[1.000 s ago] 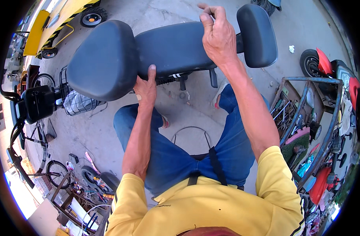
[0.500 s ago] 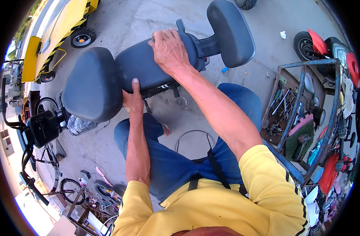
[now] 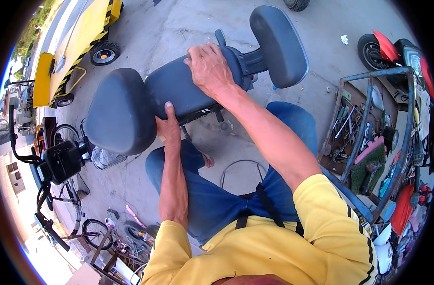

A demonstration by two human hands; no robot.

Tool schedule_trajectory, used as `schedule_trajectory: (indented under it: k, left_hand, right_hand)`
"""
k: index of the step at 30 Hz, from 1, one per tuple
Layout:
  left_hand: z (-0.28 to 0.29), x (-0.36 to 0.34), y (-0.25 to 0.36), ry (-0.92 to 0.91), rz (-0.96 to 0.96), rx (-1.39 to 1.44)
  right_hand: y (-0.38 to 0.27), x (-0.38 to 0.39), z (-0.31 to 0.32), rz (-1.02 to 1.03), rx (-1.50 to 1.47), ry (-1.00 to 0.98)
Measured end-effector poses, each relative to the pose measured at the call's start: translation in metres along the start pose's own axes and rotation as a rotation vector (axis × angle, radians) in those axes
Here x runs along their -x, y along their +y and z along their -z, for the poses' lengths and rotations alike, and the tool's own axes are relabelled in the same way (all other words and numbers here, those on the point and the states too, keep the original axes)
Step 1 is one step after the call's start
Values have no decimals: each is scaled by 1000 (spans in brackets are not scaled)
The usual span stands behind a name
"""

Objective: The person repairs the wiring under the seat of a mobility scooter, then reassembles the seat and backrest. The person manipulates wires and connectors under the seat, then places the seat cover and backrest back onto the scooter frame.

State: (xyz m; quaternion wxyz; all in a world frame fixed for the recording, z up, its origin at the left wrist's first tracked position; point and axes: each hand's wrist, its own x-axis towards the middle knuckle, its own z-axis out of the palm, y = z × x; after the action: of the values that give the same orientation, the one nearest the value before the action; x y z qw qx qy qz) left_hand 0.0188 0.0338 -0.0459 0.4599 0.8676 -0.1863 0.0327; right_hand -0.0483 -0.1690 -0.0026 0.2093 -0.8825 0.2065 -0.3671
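In front of me stands an electric bike with a black front saddle (image 3: pixel 119 111), a long black rear seat (image 3: pixel 172 85) and a padded backrest (image 3: pixel 279 47). My right hand (image 3: pixel 210 69) lies across the top of the rear seat, its fingers curled over the far edge. My left hand (image 3: pixel 168 127) grips the near edge of that seat beside the saddle. Its thumb points up against the seat's side, and the other fingers are hidden underneath. A small bandage sits near the left wrist. The handlebar (image 3: pixel 60 161) and a wire basket (image 3: pixel 107 158) are at the left.
At my right stands a blue metal-framed cart (image 3: pixel 376 73) holding wrenches (image 3: pixel 345 126) and other tools. A red scooter (image 3: pixel 387 45) is beyond it. A yellow trailer (image 3: pixel 74 47) stands at the far left; several bicycles (image 3: pixel 96 232) and loose parts lie at the lower left.
The whole view has shifted slightly, so the bike and surroundings appear a little further right and lower. Both hands keep their places on the rear seat.
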Motion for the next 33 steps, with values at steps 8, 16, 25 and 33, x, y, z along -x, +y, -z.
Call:
schedule_trajectory:
  k: [8, 16, 25, 33]
  left_hand:
    - [7, 5, -9, -38, 12, -32]
    - [-1, 1, 2, -1, 11, -1]
    - [8, -8, -33, 7, -132, -39]
    - [-2, -1, -10, 44, -79, -12]
  right_hand:
    - [-50, -55, 16, 94, -144, 232]
    - [-16, -22, -33, -113, -165, 9]
    - [-9, -47, -14, -227, -249, -325]
    - [-1, -39, -22, -143, -251, -171]
